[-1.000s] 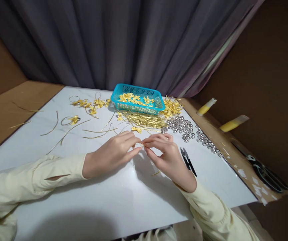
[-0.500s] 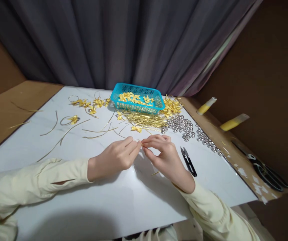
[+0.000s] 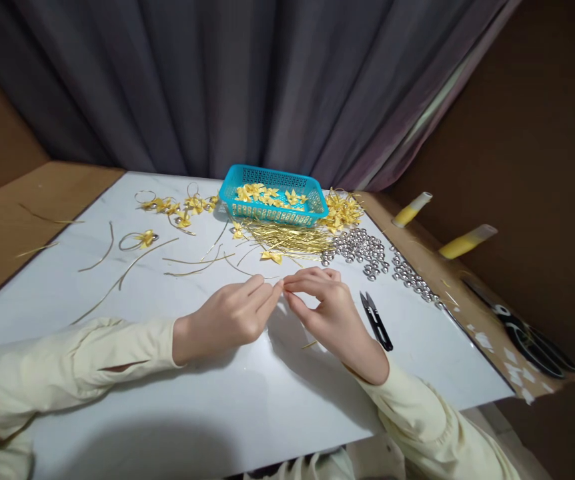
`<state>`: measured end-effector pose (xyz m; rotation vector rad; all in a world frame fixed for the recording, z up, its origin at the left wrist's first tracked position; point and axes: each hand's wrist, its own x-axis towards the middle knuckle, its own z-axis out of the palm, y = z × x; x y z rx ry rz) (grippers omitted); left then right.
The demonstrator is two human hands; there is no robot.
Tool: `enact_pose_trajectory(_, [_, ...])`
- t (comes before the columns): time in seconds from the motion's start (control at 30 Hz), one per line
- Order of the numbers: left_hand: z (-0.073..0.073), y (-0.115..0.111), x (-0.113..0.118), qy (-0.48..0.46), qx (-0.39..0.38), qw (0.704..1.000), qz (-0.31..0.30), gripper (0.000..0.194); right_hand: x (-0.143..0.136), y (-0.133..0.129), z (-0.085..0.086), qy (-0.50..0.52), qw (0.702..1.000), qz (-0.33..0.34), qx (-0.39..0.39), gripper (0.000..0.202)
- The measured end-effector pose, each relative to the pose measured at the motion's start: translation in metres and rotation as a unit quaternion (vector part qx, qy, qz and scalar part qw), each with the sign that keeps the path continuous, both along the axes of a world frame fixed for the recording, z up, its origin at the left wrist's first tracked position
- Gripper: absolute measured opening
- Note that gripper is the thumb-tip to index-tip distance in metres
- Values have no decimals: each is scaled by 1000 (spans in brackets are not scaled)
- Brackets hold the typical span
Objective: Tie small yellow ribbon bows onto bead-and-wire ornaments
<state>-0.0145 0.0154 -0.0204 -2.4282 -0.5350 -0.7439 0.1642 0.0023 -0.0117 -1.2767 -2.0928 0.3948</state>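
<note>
Over the middle of the white board, my left hand and my right hand meet fingertip to fingertip. Both are closed in a pinch, and whatever lies between the tips is too small and hidden to make out. A thin wire end shows just behind the left fingers; whether it is held, I cannot tell. Just beyond the hands lie a yellow ribbon flower and a bundle of gold wire ties. Black thread snips rest to the right of my right hand.
A blue basket with yellow flowers stands at the back. Silver beads spread to the right, beside more gold ties. Flowers with wire loops lie back left. Glue tubes and large scissors are on the right.
Both hands stay almost in place, fingertips still together. A bit of yellow seen at the fingertips earlier is now hidden. The view has shifted very slightly.
</note>
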Motion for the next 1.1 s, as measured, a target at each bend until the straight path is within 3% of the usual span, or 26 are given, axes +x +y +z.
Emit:
enact_pose_trajectory(0.17, [-3, 0, -1, -4, -31, 999, -7, 25, 0, 0, 0, 4, 1000, -5, 3, 15])
enact_pose_trajectory(0.3, [-4, 4, 1, -68, -208, 975, -26, 22, 0, 1, -1, 8, 1000, -9, 6, 15])
enact_pose_trajectory(0.47, [4, 10, 4, -210, -451, 867, 3, 18, 1, 2, -1, 7, 999, -20, -29, 15])
enact_pose_trajectory(0.63, [13, 17, 5, -242, -623, 742, 59, 16, 4, 6, 5, 49, 991, -13, -120, 17])
enact_pose_trajectory(0.8, [16, 25, 2, -237, -709, 663, 26, 18, 10, 10, 13, 97, 957, -1, -274, 13])
enact_pose_trajectory(1.0, [15, 34, -1, -222, -839, 495, 28, 21, 17, 13, 17, 112, 932, 11, -346, 14])
enact_pose_trajectory(1.1, [14, 36, -1, -232, -843, 484, 40, 22, 19, 15, 18, 108, 934, 6, -339, 14])
